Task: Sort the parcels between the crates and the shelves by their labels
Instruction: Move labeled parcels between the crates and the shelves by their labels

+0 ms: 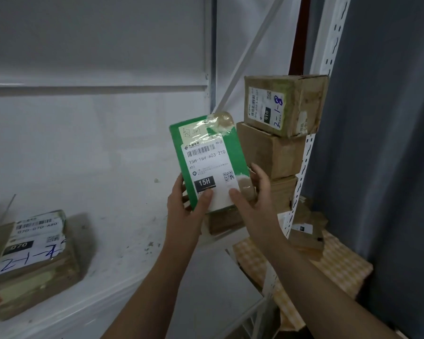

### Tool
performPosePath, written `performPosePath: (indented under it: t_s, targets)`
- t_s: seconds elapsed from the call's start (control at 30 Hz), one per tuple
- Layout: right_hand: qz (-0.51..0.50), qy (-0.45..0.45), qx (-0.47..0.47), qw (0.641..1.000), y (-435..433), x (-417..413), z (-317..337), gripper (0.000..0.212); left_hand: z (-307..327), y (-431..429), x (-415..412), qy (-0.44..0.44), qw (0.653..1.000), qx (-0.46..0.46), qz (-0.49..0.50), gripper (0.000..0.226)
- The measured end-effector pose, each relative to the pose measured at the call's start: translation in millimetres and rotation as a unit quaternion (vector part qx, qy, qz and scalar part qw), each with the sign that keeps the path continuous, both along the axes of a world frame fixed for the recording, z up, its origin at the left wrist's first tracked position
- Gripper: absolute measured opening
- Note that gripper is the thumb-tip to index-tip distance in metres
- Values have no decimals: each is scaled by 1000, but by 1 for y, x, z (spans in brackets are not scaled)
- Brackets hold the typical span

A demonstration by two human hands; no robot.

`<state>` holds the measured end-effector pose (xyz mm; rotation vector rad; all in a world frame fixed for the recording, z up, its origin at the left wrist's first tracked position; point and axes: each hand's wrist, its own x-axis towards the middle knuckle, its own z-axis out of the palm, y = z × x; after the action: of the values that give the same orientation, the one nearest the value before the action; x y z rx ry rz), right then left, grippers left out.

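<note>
Green card, glossy with tape at one top corner: that is the parcel (206, 152) I have in front of me. It is held up in the air above the shelf board (123, 253), just left of the stack of brown boxes (269, 150). I cannot tell whether it touches them.

Its long axis stands nearly upright, with the top leaning a little left. The white label (209, 167) faces me, with 15H printed in a black block.

Both hands have it by the bottom end. My left hand (185, 206) grips the lower left edge, thumb flat on the label and fingers curled behind. My right hand (255, 199) clamps the lower right corner the same way, thumb in front and fingers mostly hidden behind. So the parcel rises up and away from both sets of fingers, and most of it stands free above them.

The stack's top box (284, 105), inked 2-1-8, lies nearer my right hand. The taped parcel inked 2-1-2 (27, 253) lies well apart to the left.

I judge this to be the label-reading step. Wherever 15H belongs, the hand on that side should lead the carry.
</note>
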<state>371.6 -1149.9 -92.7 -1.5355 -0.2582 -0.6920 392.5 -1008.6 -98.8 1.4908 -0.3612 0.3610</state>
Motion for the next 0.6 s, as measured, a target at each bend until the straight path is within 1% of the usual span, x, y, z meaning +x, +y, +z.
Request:
performPosePath:
  t_s: [0.07, 0.1, 0.2, 0.23, 0.33, 0.47, 0.6]
  targets:
    - [-9, -4, -43, 999, 5, -1, 4, 60, 0, 6, -1, -4, 1000, -17, -16, 66]
    - [-15, -5, -51, 999, 8, -1, 6, 59, 0, 9, 0, -4, 999, -25, -24, 66]
    - [9, -29, -10, 999, 16, -1, 4, 51, 4, 16, 2, -2, 997, -44, -68, 66]
    - [10, -29, -5, 1000, 18, -1, 4, 51, 5, 19, 3, -1, 996, -48, -77, 67]
    - [15, -25, -15, 999, 24, 0, 3, 57, 4, 28, 7, -6, 997, -45, -67, 69]
    - [15, -23, -33, 999, 35, -1, 5, 55, 2, 41, 6, -7, 998, -42, -49, 70]
    - [14, -9, -23, 1000, 49, -9, 5, 58, 0, 54, 2, -11, 998, -34, -42, 73]
